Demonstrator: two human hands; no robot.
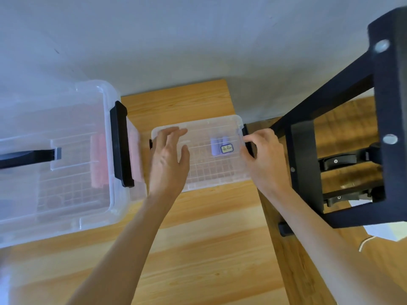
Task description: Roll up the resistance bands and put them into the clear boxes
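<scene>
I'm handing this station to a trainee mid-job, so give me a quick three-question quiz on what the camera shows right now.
1. True or false: the small clear box has its lid on.
2. Which hand grips the black latch at the small box's end?
3. What colour is the rolled band seen through the small box's lid: A pink, B purple, C green?

Key: 1 true. 2 the right hand; the left hand lies flat on the lid. 3 B.
</scene>
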